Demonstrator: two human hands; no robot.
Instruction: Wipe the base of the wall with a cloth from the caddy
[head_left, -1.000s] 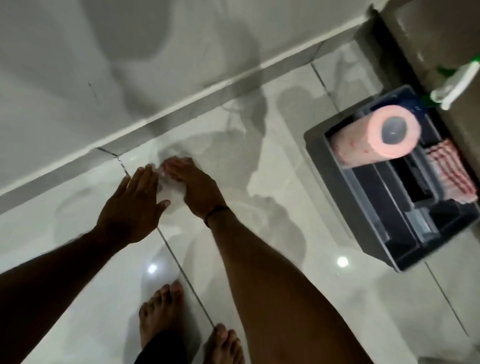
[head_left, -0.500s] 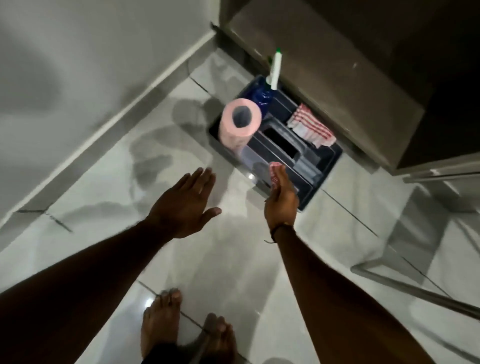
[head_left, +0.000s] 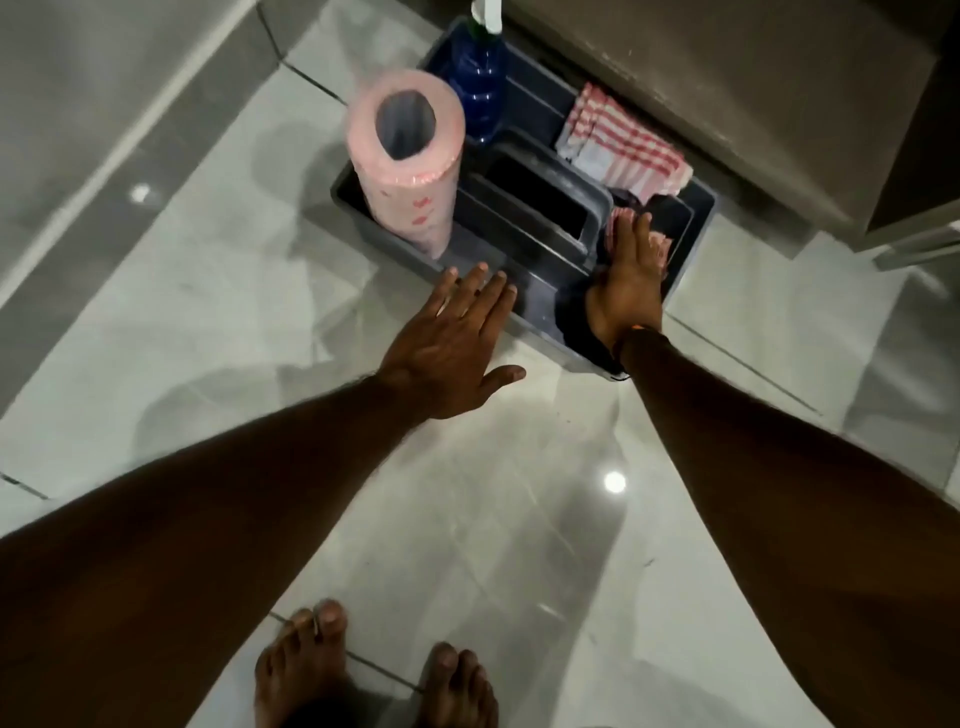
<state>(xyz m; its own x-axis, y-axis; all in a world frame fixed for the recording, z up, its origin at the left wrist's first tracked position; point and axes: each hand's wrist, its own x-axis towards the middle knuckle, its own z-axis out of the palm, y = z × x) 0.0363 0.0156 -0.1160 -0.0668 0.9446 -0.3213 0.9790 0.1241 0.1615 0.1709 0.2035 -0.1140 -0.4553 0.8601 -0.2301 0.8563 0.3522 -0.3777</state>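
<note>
Two bare arms are reaching down toward a dark caddy (head_left: 358, 208) that is sitting on the glossy tiled floor (head_left: 519, 519), close against a cabinet base (head_left: 727, 104). The left hand (head_left: 447, 348) is hovering palm down with fingers spread and empty, its fingertips at the caddy's near rim. The right hand (head_left: 626, 288) is reaching into the near right compartment, fingers laid together on a pink cloth (head_left: 658, 248) bunched there; whether it is actually gripping the cloth, I cannot tell. A red-and-white striped cloth (head_left: 618, 143) is lying folded in the far right compartment. A pink paper roll (head_left: 410, 166) is standing upright in the left side, with a blue spray bottle (head_left: 478, 73) just behind it. The person's bare feet (head_left: 374, 675) are standing on the tiles below.
</note>
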